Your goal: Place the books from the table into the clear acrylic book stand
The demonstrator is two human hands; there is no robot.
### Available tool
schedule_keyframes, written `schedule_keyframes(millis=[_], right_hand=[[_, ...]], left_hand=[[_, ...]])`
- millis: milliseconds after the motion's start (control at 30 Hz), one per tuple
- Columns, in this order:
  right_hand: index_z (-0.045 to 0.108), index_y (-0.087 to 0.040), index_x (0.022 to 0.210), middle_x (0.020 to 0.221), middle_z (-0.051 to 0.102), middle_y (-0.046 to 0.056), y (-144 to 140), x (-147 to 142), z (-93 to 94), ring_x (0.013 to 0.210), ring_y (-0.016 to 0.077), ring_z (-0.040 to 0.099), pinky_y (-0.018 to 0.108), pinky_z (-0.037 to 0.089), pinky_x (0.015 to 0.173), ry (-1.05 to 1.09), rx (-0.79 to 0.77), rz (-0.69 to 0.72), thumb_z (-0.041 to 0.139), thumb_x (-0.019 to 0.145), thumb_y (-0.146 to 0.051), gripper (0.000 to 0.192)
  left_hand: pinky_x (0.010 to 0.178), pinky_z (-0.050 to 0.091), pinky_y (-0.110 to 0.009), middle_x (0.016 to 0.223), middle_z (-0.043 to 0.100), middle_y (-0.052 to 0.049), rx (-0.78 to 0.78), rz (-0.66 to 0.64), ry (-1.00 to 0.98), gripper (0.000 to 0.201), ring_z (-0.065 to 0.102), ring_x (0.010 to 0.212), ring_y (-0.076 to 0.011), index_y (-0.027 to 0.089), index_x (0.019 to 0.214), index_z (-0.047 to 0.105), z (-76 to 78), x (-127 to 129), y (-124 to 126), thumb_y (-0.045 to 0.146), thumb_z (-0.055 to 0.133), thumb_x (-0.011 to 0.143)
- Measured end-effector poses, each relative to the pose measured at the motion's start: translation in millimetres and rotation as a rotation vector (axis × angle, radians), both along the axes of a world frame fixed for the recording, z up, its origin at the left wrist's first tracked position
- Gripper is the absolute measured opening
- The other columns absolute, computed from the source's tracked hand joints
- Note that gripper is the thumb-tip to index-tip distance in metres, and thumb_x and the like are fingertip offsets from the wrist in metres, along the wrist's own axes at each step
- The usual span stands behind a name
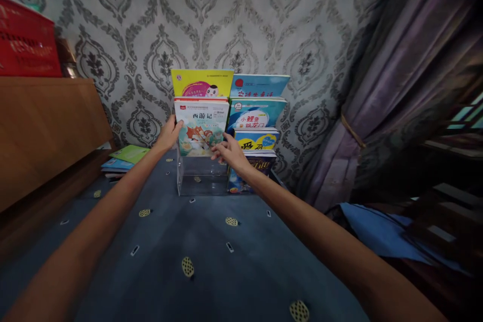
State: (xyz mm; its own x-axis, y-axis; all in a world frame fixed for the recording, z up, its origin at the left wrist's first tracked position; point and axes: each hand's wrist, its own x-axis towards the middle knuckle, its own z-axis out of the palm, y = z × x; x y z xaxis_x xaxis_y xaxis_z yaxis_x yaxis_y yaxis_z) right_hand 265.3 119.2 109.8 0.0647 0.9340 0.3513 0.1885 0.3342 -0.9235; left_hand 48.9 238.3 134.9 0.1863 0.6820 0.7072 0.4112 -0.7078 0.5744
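A tiered clear acrylic rack [202, 191] holds picture books in two columns. In the left column stands a white-topped book [202, 116] with a painted cover, a red-edged book just behind it and a yellow book [199, 78] at the back. My left hand [169, 133] grips the white-topped book's left edge, thumb on the front and fingers mostly hidden. Against its lower right corner lies my right hand [231, 153], fingers apart and slightly bent. The front tier below this book shows bare plastic.
Beside it, the right column holds two teal books [256, 113], a yellow-and-blue book [256, 140] and a dark blue one [241, 182]. Several booklets [126, 155] lie flat at left, near a wooden cabinet [49, 126] with a red box [28, 40]. A purple curtain [381, 95] hangs right.
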Motion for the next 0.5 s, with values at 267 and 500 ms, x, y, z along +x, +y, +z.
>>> schedule_keyframes(millis=[267,500], right_hand=[[0.049,-0.019,0.138,0.079,0.068,-0.002,-15.0,-10.3,-64.0,0.055,0.0115,0.068,0.016,0.046,0.043,-0.019,-0.116,0.121,0.052,0.082,-0.02,0.056],[0.068,-0.015,0.102,0.07,0.066,-0.002,-34.2,-28.3,-138.3,0.05,0.0113,0.063,0.019,0.043,0.044,-0.095,-0.225,0.253,0.053,0.077,-0.02,0.03]], left_hand=[[0.111,0.043,-0.042,0.133,0.062,-0.015,0.011,-0.043,-0.148,0.037,0.059,0.125,-0.0243,0.016,0.127,0.051,-31.0,-0.5,-33.5,0.031,0.049,0.093],[0.092,0.055,-0.036,0.118,0.067,-0.007,0.314,-0.016,-0.117,0.024,0.066,0.11,-0.0202,0.024,0.122,0.06,-37.1,-11.5,-191.2,0.025,0.048,0.101]])
